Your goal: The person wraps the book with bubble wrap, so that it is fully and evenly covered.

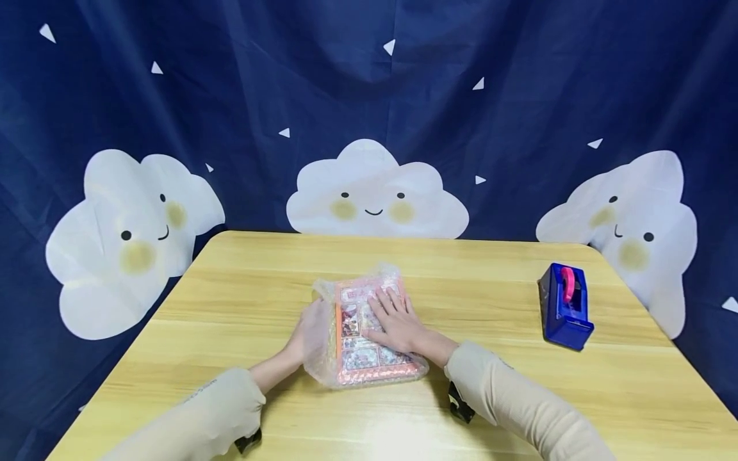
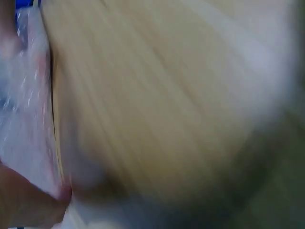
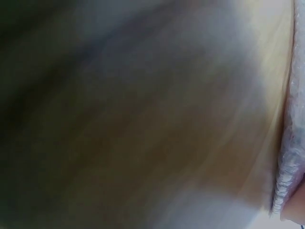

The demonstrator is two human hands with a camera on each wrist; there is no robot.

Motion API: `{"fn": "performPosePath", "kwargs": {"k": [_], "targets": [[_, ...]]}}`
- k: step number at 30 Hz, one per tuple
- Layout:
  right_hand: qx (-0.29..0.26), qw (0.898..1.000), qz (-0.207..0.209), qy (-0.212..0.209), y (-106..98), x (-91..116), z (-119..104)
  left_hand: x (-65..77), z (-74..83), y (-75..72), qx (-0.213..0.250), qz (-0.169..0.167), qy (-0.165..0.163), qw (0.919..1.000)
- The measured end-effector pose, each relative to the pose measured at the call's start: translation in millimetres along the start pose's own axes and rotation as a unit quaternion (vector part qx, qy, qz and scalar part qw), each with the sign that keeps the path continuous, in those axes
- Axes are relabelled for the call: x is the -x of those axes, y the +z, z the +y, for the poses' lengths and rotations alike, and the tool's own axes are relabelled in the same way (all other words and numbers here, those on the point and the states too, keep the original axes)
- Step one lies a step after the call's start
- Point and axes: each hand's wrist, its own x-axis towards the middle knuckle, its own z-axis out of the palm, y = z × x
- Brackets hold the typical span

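Note:
A flat rectangular item (image 1: 352, 358) with an orange border and several picture panels lies on the table under clear bubble wrap (image 1: 323, 365). My right hand (image 1: 398, 326) presses on its upper face, fingers spread and straight. At the item's left side, my left hand (image 1: 300, 339) grips the loose edge of the bubble wrap, its fingers partly hidden behind the film. The left wrist view shows that hand (image 2: 33, 202) low at the wrap's edge. In the right wrist view, part of my right hand (image 3: 294, 205) touches the wrap (image 3: 293, 157).
A blue tape dispenser (image 1: 565, 314) with a pink reel (image 1: 568, 285) stands on the right of the wooden table (image 1: 490, 397). Behind the table hangs a dark blue curtain (image 1: 242, 96) with smiling white clouds.

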Motion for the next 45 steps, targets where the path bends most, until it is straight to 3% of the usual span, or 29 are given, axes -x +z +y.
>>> {"fn": "performPosePath", "kwargs": {"k": [4, 6, 11, 13, 17, 20, 25, 30, 32, 34, 37, 40, 45], "targets": [[0.002, 1.000, 0.002, -0.001, -2, 1, 0, -0.4, 8.0, 18.1, -0.079, 0.049, -0.024, 0.9954], [0.003, 1.000, 0.005, 0.000, -2, 2, 0, -0.9, 12.5, 26.1, -0.081, 0.056, -0.040, 0.9943], [0.010, 1.000, 0.003, 0.001, -3, 1, 1, -4.7, 14.5, 47.3, -0.025, 0.106, -0.046, 0.9930], [0.011, 1.000, 0.000, -0.002, -2, 0, 1, -6.4, 13.6, 54.4, 0.020, 0.131, -0.055, 0.9896], [0.007, 1.000, -0.002, -0.008, 1, -2, 0, -7.4, 11.0, 60.9, 0.131, 0.166, -0.087, 0.9734], [0.004, 1.000, 0.004, -0.004, 1, -2, 0, -6.7, 9.4, 59.8, 0.191, 0.171, -0.097, 0.9617], [-0.014, 1.000, 0.015, 0.004, 1, 0, 1, -6.6, 9.3, 57.5, 0.190, 0.163, -0.095, 0.9633], [-0.077, 0.997, 0.024, 0.011, -1, -1, 3, -8.2, 11.5, 62.9, 0.136, 0.149, -0.088, 0.9754], [-0.132, 0.991, 0.029, 0.016, -3, -1, 5, -9.7, 12.6, 69.3, 0.065, 0.135, -0.084, 0.9852], [-0.211, 0.977, 0.030, 0.021, -6, -2, 7, -10.7, 12.5, 76.8, -0.034, 0.123, -0.073, 0.9891], [-0.323, 0.946, 0.015, 0.025, -8, -3, 11, -10.8, 11.0, 87.3, -0.191, 0.096, -0.063, 0.9747], [-0.380, 0.924, -0.006, 0.029, -10, -3, 14, -10.4, 9.7, 94.7, -0.279, 0.059, -0.045, 0.9575], [-0.399, 0.916, -0.009, 0.037, -12, -4, 16, -12.0, 7.0, 99.0, -0.349, 0.017, -0.018, 0.9367]]}}
